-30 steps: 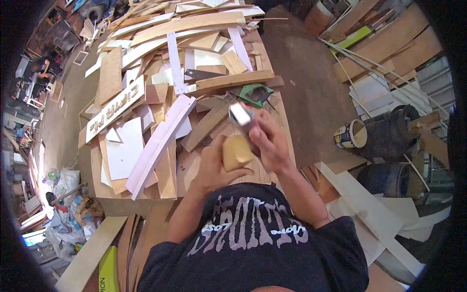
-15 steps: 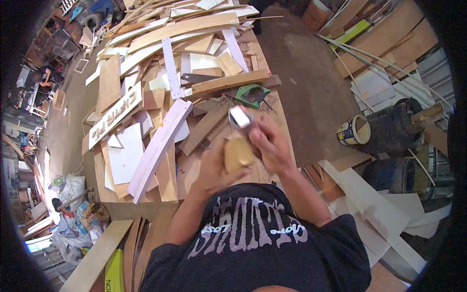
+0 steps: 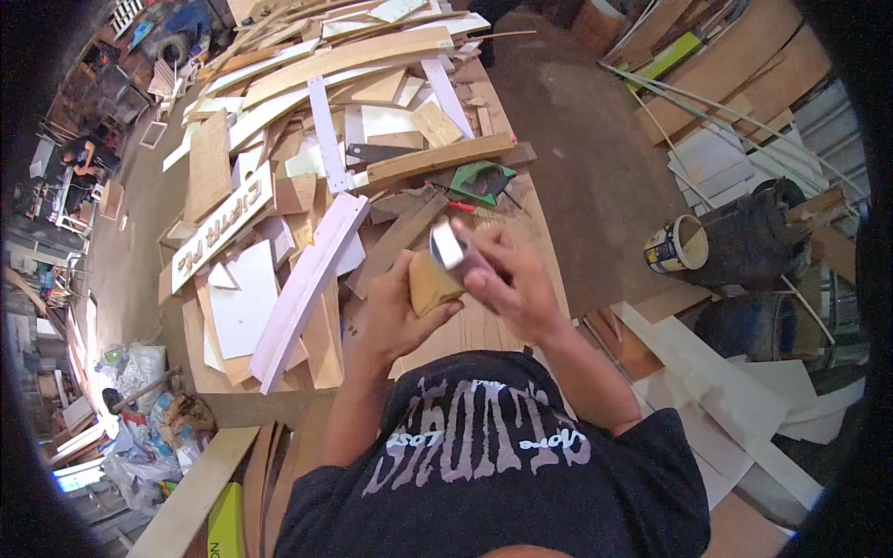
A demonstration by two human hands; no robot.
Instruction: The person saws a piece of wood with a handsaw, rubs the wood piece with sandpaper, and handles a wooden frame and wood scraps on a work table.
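In the head view, my left hand [image 3: 386,312] is wrapped round a small tan wooden piece [image 3: 428,285], held above the near edge of the workbench. My right hand [image 3: 507,282] grips a block with a white end and a dark grey wrap [image 3: 448,247], which looks like a sanding block. The block is against or just over the upper right side of the wooden piece; its contact face is hidden. Just beyond my hands are a green saw handle [image 3: 483,183] and a thin red stick [image 3: 460,206].
Offcuts and boards cover much of the workbench [image 3: 544,251], including a pale lilac strip [image 3: 312,290] and a lettered white board [image 3: 223,228]. A bucket [image 3: 677,245] stands on the right. Plastic rubbish [image 3: 139,437] lies left. A person [image 3: 84,158] sits far left.
The wooden piece has moved left and slightly up with my left hand. My right hand has brought the block slightly down and left, closer over the piece. The red stick now shows.
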